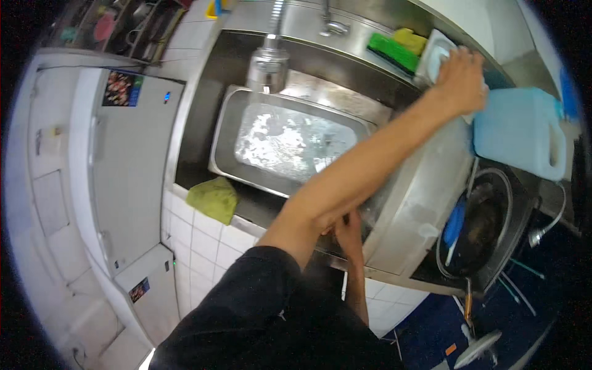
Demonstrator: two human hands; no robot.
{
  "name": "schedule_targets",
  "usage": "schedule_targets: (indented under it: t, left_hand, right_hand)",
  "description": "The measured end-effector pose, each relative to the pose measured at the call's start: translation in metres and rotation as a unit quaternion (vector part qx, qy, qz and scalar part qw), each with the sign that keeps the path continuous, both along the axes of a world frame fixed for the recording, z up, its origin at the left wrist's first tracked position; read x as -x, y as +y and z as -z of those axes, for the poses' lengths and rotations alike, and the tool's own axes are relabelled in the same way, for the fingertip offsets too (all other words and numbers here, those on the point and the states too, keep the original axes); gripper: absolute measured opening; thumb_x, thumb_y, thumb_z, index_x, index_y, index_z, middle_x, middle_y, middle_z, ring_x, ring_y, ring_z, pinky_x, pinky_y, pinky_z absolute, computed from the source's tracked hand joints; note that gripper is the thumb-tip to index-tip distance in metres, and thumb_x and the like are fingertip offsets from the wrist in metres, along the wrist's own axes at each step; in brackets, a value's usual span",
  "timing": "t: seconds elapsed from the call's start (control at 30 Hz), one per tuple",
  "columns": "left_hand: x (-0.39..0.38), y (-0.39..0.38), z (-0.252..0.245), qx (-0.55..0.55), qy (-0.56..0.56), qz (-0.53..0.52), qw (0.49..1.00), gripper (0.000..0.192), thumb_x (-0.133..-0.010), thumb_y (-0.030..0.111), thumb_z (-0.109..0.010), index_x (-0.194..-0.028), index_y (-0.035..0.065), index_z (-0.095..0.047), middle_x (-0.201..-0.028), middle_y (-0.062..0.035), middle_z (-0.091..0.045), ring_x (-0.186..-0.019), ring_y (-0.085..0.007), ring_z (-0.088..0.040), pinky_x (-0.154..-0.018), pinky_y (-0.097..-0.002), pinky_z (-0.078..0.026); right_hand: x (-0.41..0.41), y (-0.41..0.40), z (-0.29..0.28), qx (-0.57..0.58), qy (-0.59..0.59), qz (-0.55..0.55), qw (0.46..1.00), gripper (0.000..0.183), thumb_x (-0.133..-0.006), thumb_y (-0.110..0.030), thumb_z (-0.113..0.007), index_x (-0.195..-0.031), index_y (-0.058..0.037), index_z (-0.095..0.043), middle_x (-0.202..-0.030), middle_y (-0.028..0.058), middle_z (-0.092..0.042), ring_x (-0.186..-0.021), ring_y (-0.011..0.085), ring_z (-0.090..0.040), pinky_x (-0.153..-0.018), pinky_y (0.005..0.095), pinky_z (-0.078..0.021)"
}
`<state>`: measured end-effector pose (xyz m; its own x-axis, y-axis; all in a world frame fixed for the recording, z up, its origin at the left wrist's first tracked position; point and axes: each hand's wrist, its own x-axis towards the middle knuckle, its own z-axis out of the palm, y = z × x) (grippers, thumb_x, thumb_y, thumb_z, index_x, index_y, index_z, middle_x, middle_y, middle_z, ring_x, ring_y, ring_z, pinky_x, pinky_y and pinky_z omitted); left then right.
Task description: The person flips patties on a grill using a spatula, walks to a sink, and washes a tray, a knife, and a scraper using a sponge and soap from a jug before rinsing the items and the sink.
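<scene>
My left hand point(462, 78) reaches across to the upper right, over the edge of a white dish point(424, 69) with a pale round thing inside. Its fingertips are hidden, so its grip is unclear. A green scouring sponge point(393, 52) and a yellow sponge point(410, 40) lie beside the dish. Under my left forearm, my right hand point(349, 231) is low at the sink's front edge, its fingers partly hidden. A rectangular steel pan point(222, 134) with water in it sits in the steel sink point(196, 134), beneath a spray faucet head point(268, 69).
A yellow-green cloth point(213, 199) hangs over the sink's front rim. At right stand a light-blue plastic jug point(513, 129) and a dark basin holding a hose point(508, 194) and a blue-headed brush point(455, 222). A second tap point(334, 27) is behind the sink; a white refrigerator point(134, 171) is at left.
</scene>
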<state>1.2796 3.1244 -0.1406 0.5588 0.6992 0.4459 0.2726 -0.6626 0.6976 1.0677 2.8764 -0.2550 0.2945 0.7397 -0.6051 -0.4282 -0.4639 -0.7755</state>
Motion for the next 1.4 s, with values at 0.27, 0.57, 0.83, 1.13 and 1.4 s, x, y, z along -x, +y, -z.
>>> schedule_targets:
  t: [0.27, 0.57, 0.83, 1.13, 1.4]
  left_hand:
    - [0.268, -0.071, 0.078, 0.445, -0.086, -0.078, 0.888, 0.025, -0.095, 0.023, -0.048, -0.097, 0.0022, -0.061, -0.084, -0.0053, -0.063, -0.077, -0.0154, -0.061, -0.068, -0.0278, -0.05]
    - [0.332, -0.033, 0.047, 0.427, -0.101, -0.16, 0.884, 0.042, -0.098, 0.033, -0.038, -0.093, -0.0024, -0.059, -0.078, -0.0074, -0.063, -0.069, -0.0142, -0.061, -0.065, -0.0279, -0.049]
    - [0.355, -0.021, 0.05, 0.462, -0.105, -0.077, 0.877, 0.039, -0.098, 0.03, -0.04, -0.093, -0.0036, -0.059, -0.081, -0.0105, -0.065, -0.069, -0.0183, -0.064, -0.066, -0.029, -0.052]
    - [0.331, 0.009, 0.06, 0.424, -0.185, -0.149, 0.874, 0.044, -0.097, 0.03, -0.041, -0.074, -0.002, -0.059, -0.066, -0.0071, -0.061, -0.056, -0.0137, -0.055, -0.055, -0.0253, -0.044]
    - [0.349, -0.002, 0.077, 0.392, -0.188, -0.136, 0.89, 0.039, -0.097, 0.031, -0.041, -0.083, -0.0016, -0.058, -0.07, -0.0089, -0.06, -0.065, -0.0144, -0.057, -0.059, -0.0261, -0.046]
  right_hand:
    - [0.041, 0.058, 0.027, 0.017, 0.316, 0.028, 0.948, 0.024, -0.095, -0.031, -0.045, -0.091, -0.0083, -0.048, -0.064, 0.0011, -0.049, -0.043, 0.0108, -0.045, -0.037, 0.0256, -0.037]
    - [0.092, 0.126, 0.043, 0.014, 0.469, 0.106, 0.876, 0.034, -0.096, -0.034, -0.043, -0.107, -0.0037, -0.054, -0.068, 0.0043, -0.052, -0.052, 0.0155, -0.05, -0.046, 0.03, -0.0424]
    - [0.088, 0.167, 0.031, -0.014, 0.403, 0.198, 0.894, 0.023, -0.093, -0.026, -0.045, -0.103, -0.0077, -0.056, -0.084, 0.0052, -0.059, -0.065, 0.0184, -0.06, -0.058, 0.0335, -0.0529]
    - [0.096, 0.216, 0.02, -0.109, 0.481, 0.285, 0.822, 0.023, -0.095, -0.023, -0.041, -0.102, -0.0092, -0.058, -0.101, 0.0032, -0.064, -0.091, 0.0167, -0.061, -0.079, 0.0308, -0.0514]
    - [0.081, 0.21, -0.005, -0.148, 0.424, 0.223, 0.865, 0.031, -0.094, -0.025, -0.042, -0.104, -0.0024, -0.061, -0.098, 0.007, -0.065, -0.091, 0.0164, -0.061, -0.083, 0.0317, -0.0482]
